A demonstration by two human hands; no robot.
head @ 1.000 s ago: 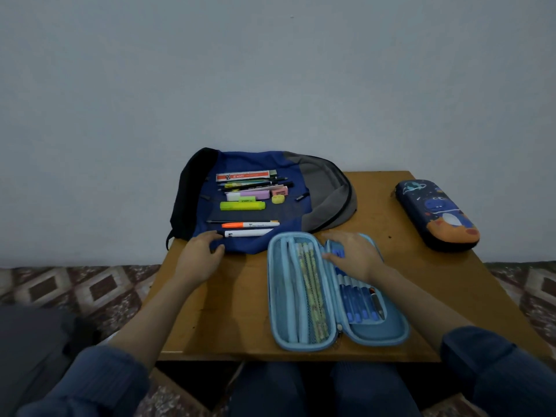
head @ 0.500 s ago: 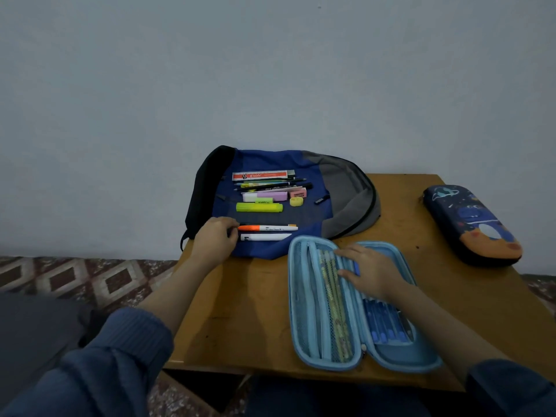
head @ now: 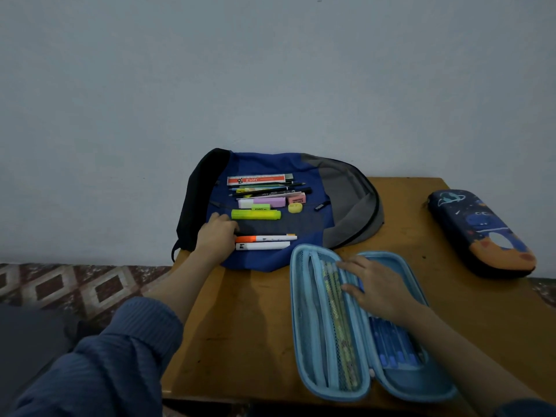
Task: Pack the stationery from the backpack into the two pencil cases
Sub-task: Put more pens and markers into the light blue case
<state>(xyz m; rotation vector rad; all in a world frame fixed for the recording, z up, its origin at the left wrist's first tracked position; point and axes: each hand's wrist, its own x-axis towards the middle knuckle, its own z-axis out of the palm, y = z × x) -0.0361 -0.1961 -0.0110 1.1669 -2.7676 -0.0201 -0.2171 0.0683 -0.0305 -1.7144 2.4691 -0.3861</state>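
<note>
Left hand [head: 217, 236] on backpack [head: 346, 191], fingers curled at the left ends of orange-capped pen [head: 264, 238] and white marker [head: 264, 245]; gripping or only touching, cannot tell. Right hand [head: 379, 288] flat, fingers spread, resting on open light-blue pencil case [head: 421, 383] on worktop [head: 240, 326], just in front of backpack. Patterned pencils [head: 337, 311] in its left half. Green highlighter [head: 255, 214] and other stationery lie across backpack. Dark pencil case [head: 481, 233] closed, far right, well apart

My left hand [head: 217, 237] rests on the blue-and-grey fabric backpack [head: 340, 200], at the orange end of a white marker [head: 266, 238] (grip unclear). My right hand [head: 377, 288] lies flat on the open light-blue zip pencil case [head: 307, 311] on the brown wooden table [head: 240, 326].
</note>
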